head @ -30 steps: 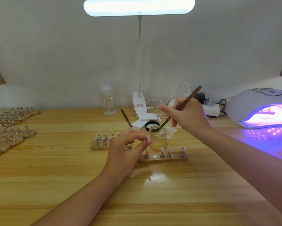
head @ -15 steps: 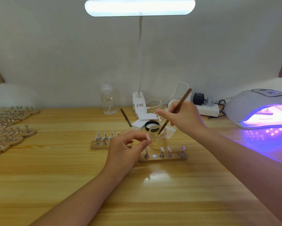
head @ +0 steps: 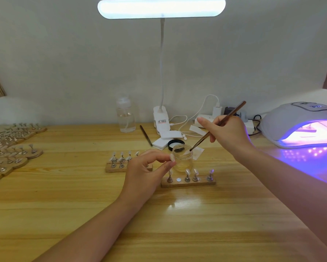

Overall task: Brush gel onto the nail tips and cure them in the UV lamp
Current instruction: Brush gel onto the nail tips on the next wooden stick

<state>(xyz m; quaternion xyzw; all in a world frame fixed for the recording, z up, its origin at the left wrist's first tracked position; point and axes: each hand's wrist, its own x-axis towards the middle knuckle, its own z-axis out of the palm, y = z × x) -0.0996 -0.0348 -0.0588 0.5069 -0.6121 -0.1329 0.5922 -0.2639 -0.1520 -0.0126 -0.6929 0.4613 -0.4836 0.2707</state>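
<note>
My right hand (head: 228,133) grips a thin brown brush (head: 218,125) whose tip rests at the rim of a small open glass jar of clear gel (head: 183,157). My left hand (head: 145,167) pinches a nail tip (head: 172,157) on its little stand beside the jar. In front of the jar a wooden holder bar (head: 189,183) carries several nail tips on metal stands, with one bare spot. At the far right the UV lamp (head: 300,123) glows purple, with a holder partly visible inside.
A second wooden holder (head: 119,163) with nail tips lies left of my left hand. Many more holders (head: 11,148) crowd the table's left edge. A desk lamp (head: 160,8), pump bottle (head: 125,116), spare brush (head: 146,135), black lid (head: 175,143), white pads and cables stand behind.
My right hand lifted the brush out of the jar's depth, up and to the right, so its tip now sits at the rim. My left hand kept its pinch beside the jar.
</note>
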